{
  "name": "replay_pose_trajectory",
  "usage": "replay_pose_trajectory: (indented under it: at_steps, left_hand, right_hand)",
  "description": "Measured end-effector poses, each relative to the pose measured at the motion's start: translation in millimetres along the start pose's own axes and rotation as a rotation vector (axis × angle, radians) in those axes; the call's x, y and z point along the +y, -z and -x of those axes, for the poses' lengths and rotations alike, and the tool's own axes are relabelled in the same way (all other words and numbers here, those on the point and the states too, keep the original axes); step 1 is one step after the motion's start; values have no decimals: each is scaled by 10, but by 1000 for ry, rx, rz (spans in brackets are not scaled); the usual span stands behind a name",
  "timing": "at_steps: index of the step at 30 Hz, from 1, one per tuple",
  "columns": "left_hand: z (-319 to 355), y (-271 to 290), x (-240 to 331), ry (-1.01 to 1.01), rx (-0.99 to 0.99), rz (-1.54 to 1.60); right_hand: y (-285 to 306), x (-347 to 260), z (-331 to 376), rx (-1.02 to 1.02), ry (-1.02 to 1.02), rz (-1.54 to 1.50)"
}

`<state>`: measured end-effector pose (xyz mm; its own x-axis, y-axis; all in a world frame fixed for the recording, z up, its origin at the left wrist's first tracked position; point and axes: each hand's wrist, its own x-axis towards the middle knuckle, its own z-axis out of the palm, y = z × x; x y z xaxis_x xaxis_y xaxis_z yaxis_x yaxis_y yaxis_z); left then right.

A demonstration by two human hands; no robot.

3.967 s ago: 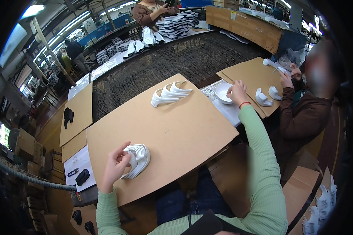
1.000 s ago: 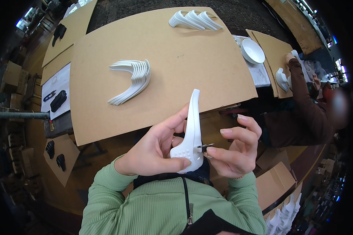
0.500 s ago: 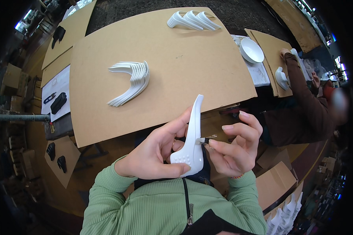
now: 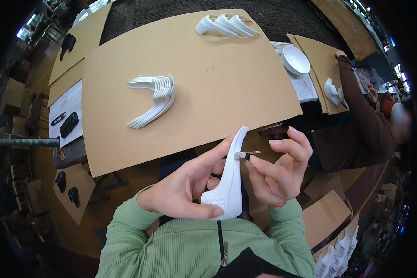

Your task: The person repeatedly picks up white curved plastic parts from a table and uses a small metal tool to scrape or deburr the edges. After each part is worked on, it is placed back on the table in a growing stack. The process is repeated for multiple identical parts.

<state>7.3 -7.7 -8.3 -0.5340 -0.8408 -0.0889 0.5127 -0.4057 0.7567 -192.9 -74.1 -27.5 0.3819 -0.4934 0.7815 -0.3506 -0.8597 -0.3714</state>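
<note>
My left hand (image 4: 186, 186) is closed round a white curved plastic part (image 4: 228, 185) with small raised bumps at its wide lower end. The part's narrow tip points up and a little to the right. Between thumb and forefinger, my right hand (image 4: 282, 167) pinches a small tool (image 4: 244, 155) with a dark middle and thin metal ends. Its pale flat end touches the right edge of the part, below the tip; the exact kind of tool is too small to make out. The other fingers of that hand are loosely curled.
A nested stack of white curved parts (image 4: 160, 99) lies on the cardboard-topped table (image 4: 208, 92), with several more (image 4: 224, 25) at its far edge. A white bowl (image 4: 295, 60) stands at the right. Beyond it a co-worker's sleeve (image 4: 354, 92) reaches over another board. An open carton (image 4: 329, 215) sits lower right.
The white part has come down and its tip leans further right. The small tool now touches it nearer the tip. At the right, the co-worker's arm has shifted.
</note>
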Motion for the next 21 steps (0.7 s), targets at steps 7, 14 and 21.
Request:
replay_pose_trajectory:
  at_steps: [7, 14, 21]
  left_hand:
    - [14, -14, -7, 63, 39, 63]
    - [24, 26, -21, 39, -56, -16]
    - [26, 67, -47, 71, -39, -21]
  right_hand:
    - [-40, 18, -16, 61, -1, 71]
    - [-66, 22, -74, 96, -31, 113]
    - [-115, 83, -105, 103, -245, -39]
